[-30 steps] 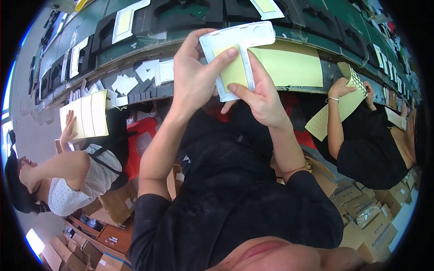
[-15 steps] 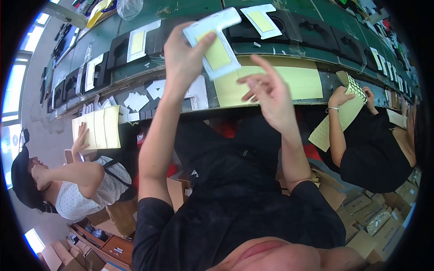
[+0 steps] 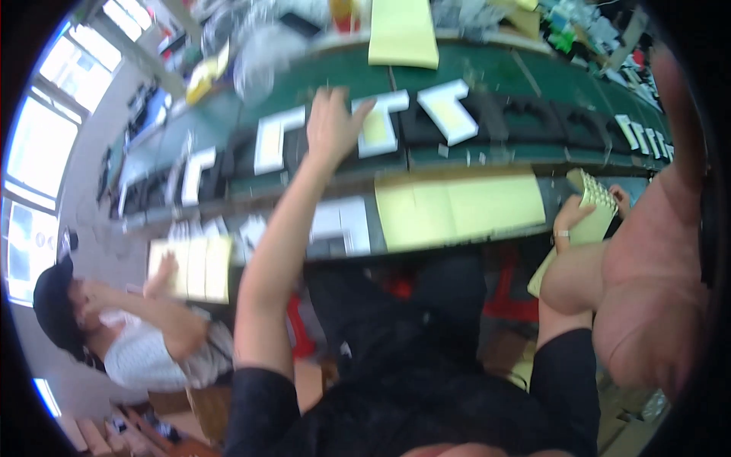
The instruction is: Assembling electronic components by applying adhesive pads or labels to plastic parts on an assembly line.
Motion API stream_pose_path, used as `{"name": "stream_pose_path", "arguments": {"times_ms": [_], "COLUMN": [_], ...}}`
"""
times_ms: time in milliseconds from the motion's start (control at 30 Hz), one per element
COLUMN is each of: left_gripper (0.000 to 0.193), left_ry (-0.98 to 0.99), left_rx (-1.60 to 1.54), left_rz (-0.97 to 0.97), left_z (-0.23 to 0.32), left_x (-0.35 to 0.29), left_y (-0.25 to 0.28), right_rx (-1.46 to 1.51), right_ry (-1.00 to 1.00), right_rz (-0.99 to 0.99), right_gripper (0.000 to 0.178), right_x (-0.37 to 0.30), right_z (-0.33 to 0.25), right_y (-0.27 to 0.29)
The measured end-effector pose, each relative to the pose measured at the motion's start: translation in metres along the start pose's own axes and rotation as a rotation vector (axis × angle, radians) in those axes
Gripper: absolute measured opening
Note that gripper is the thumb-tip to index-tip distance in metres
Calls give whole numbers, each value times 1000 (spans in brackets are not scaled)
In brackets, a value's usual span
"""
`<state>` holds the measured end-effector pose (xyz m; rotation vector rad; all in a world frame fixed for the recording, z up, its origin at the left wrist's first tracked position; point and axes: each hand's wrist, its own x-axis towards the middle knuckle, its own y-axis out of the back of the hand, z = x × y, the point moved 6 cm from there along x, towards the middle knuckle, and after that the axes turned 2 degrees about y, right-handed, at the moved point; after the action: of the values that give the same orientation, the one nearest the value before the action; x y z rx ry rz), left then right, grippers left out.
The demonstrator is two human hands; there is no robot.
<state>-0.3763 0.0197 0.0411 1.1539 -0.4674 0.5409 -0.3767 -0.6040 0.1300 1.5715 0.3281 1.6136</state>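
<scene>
My left hand [image 3: 332,128] reaches over the work line, thumb stretched away from the fingers. The thumb touches a flat white cut-out piece [image 3: 382,145] with a yellow patch, which lies on black foam. Another such white piece [image 3: 448,113] lies just to its right, and one more [image 3: 269,145] to the left of the hand. My right hand [image 3: 647,251] is raised close to the camera at the right edge, large and blurred. Its fingers are too smeared to read, and I cannot make out anything in it.
Yellow sheets [image 3: 461,209] lie on the near ledge beside white sheets [image 3: 346,221]. Black foam trays [image 3: 529,118] line the green table. A person at left touches a yellow sheet [image 3: 198,266]; at right, another person's hands hold a curled yellow sheet [image 3: 590,202].
My left hand has gone forward and put the white piece down on the foam line. My right hand has swung up and right, close to the camera. The view has tilted up.
</scene>
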Motion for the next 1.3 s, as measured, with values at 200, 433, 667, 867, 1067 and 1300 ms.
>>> {"name": "stream_pose_path", "arguments": {"times_ms": [200,433,667,867,1067,1300], "left_gripper": [24,8,8,12,23,40], "left_ry": [69,54,207,464,411,557], "left_rx": [-414,-486,-538,-464,-47,27], "left_rz": [-14,20,113,133,-263,-471], "left_z": [-3,-13,-59,-125,-112,-124], "left_x": [-26,-67,-110,-162,-198,-212], "left_y": [21,77,94,109,80,39], "right_rx": [-263,-101,167,511,1194,991], "right_ry": [60,94,-24,-165,-529,-970], "right_rz": [167,298,497,619,471,-109], "right_gripper": [75,73,71,70,36,32], "right_x": [256,271,283,299,249,161], "right_z": [-208,-227,-221,-253,-283,-312], "right_y": [-15,-40,-52,-110,-247,-402]}}
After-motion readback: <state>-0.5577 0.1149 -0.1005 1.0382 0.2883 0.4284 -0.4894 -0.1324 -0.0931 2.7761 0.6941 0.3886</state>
